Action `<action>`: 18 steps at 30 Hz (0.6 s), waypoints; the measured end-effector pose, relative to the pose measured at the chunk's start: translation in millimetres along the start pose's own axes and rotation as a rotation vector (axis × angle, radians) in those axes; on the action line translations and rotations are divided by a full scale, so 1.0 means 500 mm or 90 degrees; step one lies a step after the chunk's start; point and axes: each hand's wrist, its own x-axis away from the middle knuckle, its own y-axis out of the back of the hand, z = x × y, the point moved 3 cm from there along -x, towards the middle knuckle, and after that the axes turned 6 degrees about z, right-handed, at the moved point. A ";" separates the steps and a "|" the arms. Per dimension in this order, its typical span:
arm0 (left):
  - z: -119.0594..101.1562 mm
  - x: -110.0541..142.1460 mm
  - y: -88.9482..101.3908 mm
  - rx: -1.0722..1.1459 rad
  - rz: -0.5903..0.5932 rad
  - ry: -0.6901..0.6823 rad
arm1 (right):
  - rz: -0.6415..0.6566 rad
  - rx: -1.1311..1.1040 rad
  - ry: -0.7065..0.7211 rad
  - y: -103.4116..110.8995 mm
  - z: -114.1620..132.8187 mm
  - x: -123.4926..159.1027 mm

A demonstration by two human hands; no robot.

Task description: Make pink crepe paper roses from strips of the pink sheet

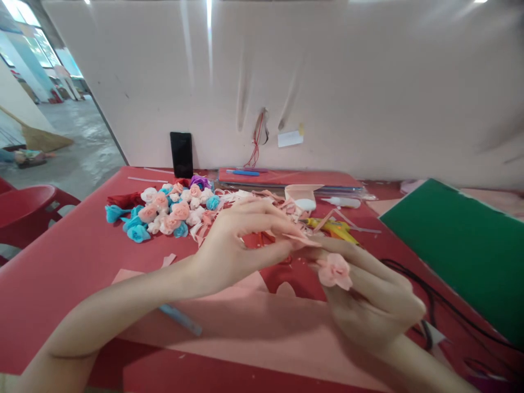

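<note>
My right hand (368,300) is closed around a small pink paper rose (334,271), held above the red table (61,267). My left hand (241,240) reaches across from the left and pinches the loose end of a pink paper strip (301,238) that runs to the rose. Both hands hover over a pink paper sheet (245,327). A pile of finished paper roses (172,210) in pink, white and blue lies behind my left hand.
A yellow glue gun (333,227) and its black cord (434,305) lie to the right. A green sheet (462,251) covers the right side. A black phone (182,154) leans on the wall, with stacked paper (286,177) beside it. A blue pen (180,319) lies under my left forearm. A red chair (24,204) stands at left.
</note>
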 end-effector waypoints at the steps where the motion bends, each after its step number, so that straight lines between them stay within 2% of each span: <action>1: 0.000 0.000 -0.001 -0.002 -0.013 0.001 | -0.007 0.015 -0.007 -0.001 0.001 0.001; 4: -0.002 0.002 -0.004 0.001 -0.025 0.012 | -0.019 0.029 -0.028 -0.004 0.003 0.002; 9: -0.016 0.007 -0.013 -0.028 0.001 -0.023 | -0.050 -0.026 -0.071 -0.007 0.007 -0.001; 15: -0.023 0.012 -0.018 -0.047 0.017 -0.027 | -0.041 -0.009 -0.103 -0.008 0.009 0.000; 18: -0.022 0.010 -0.014 -0.040 -0.004 0.022 | -0.052 -0.001 -0.102 -0.008 0.010 0.002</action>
